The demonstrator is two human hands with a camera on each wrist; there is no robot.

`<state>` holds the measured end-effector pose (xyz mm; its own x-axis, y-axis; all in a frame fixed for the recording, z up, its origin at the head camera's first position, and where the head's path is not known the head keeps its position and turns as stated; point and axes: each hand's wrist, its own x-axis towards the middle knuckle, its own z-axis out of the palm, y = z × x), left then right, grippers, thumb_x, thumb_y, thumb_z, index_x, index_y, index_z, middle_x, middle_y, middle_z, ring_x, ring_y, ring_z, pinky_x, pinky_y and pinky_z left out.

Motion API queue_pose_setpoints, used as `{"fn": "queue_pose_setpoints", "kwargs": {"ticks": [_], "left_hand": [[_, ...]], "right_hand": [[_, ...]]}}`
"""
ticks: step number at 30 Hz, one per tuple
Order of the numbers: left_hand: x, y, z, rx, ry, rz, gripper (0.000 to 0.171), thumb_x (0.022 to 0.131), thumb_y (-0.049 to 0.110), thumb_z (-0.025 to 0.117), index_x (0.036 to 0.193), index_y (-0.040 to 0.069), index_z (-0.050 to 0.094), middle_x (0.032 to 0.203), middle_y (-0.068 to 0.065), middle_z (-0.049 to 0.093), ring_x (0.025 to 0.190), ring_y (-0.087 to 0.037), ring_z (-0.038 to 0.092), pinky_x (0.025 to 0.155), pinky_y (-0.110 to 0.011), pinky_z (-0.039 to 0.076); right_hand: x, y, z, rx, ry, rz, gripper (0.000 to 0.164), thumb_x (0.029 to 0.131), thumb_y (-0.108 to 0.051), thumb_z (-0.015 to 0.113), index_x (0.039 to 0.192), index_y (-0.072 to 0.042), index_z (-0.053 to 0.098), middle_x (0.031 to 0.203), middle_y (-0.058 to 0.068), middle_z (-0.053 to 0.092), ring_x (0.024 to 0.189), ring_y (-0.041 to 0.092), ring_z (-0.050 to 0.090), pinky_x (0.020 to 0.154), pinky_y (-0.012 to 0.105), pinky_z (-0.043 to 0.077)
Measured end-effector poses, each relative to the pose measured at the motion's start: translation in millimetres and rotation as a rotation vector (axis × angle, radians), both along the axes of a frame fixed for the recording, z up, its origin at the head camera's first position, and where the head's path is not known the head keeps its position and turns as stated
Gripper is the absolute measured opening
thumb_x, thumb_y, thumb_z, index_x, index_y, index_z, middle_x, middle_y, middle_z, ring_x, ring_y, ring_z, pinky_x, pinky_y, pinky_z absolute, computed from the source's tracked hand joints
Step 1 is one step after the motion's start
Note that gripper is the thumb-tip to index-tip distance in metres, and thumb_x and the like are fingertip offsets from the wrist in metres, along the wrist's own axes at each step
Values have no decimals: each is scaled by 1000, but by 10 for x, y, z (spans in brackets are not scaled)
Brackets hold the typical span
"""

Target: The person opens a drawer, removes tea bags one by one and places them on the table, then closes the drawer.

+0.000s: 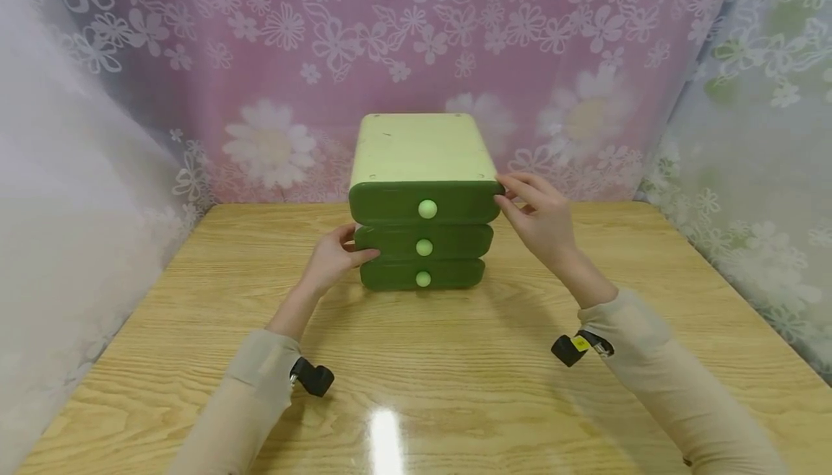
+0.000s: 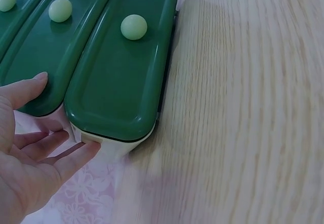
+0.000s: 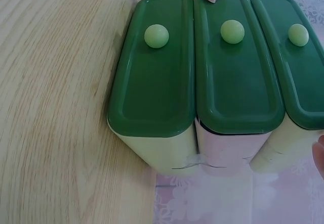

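Standing on the wooden worktop (image 1: 416, 359), in front of the pink flower curtain (image 1: 416, 63), is a stack of drawers (image 1: 422, 146) with a pale top and three green fronts (each has a round, light green knob (image 1: 427, 208)). The left hand (image 1: 327, 262) is half curled and grips the left end of the middle drawer (image 1: 455, 240), thumb on the green front, other fingers bent at the side. The right hand (image 1: 544, 219) pinches the right edge of the top drawer (image 1: 390, 204) with thumb and fingers. The bottom drawer (image 1: 455, 274) sits underneath.
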<state>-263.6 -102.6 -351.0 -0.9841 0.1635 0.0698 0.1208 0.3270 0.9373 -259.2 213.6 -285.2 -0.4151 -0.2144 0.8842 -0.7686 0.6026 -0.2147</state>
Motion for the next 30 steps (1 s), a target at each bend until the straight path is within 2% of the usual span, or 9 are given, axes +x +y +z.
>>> {"fn": "queue_pose_setpoints", "kwargs": {"ticks": [1, 10, 13, 16, 18, 20, 24, 30], "left_hand": [[31, 18, 39, 2, -1, -3, 64, 80, 18, 74, 136, 3, 46, 131, -15, 53, 116, -32, 55, 89, -40, 50], [7, 106, 9, 31, -5, -35, 63, 80, 15, 74, 136, 3, 46, 130, -15, 53, 116, -31, 55, 88, -38, 51], [40, 144, 68, 23, -14, -39, 63, 81, 13, 73, 137, 2, 45, 131, -17, 53, 116, -32, 54, 89, -40, 50], [132, 188, 181, 3, 3, -44, 61, 83, 10, 70, 136, -2, 43, 131, -20, 52, 116, -35, 54, 89, -40, 51], [152, 204, 204, 0, 14, -46, 60, 83, 9, 69, 136, -4, 43, 130, -21, 52, 116, -36, 54, 88, -40, 51], [132, 209, 174, 14, 21, -50, 60, 83, 9, 69, 136, -3, 44, 130, -21, 53, 115, -36, 55, 88, -39, 51], [6, 196, 14, 35, 25, -46, 62, 80, 14, 73, 135, 2, 47, 128, -17, 55, 114, -33, 56, 88, -39, 51], [-21, 195, -36, 14, 44, -40, 60, 80, 18, 74, 133, 5, 50, 125, -13, 58, 112, -31, 58, 87, -39, 52]], "right_hand": [[1, 10, -1, -3, 0, -2, 31, 73, 7, 74, 104, 5, 69, 99, 19, 66, 75, 28, 64, 59, 5, 43], [66, 93, 13, 7, 18, -13, 31, 73, 10, 73, 103, 6, 69, 97, 20, 66, 75, 28, 63, 60, 8, 46], [82, 111, 18, 5, 18, -1, 31, 74, 11, 72, 104, 8, 68, 97, 21, 65, 76, 31, 62, 63, 8, 47], [95, 122, 14, -16, 13, 15, 30, 74, 14, 70, 104, 10, 67, 97, 23, 64, 77, 33, 62, 68, 6, 47], [100, 125, 8, -33, 8, 19, 30, 74, 14, 69, 104, 11, 67, 97, 23, 64, 77, 35, 61, 72, 6, 46], [104, 126, -2, -50, 2, 12, 29, 75, 14, 69, 104, 10, 67, 97, 23, 64, 77, 35, 62, 76, 6, 45], [124, 107, -11, -88, -28, 6, 29, 76, 12, 69, 105, 11, 66, 98, 23, 63, 81, 33, 61, 79, 10, 47], [153, 65, -25, -163, -66, 17, 30, 75, 14, 69, 104, 11, 67, 97, 22, 62, 84, 28, 60, 80, 11, 48]]}}
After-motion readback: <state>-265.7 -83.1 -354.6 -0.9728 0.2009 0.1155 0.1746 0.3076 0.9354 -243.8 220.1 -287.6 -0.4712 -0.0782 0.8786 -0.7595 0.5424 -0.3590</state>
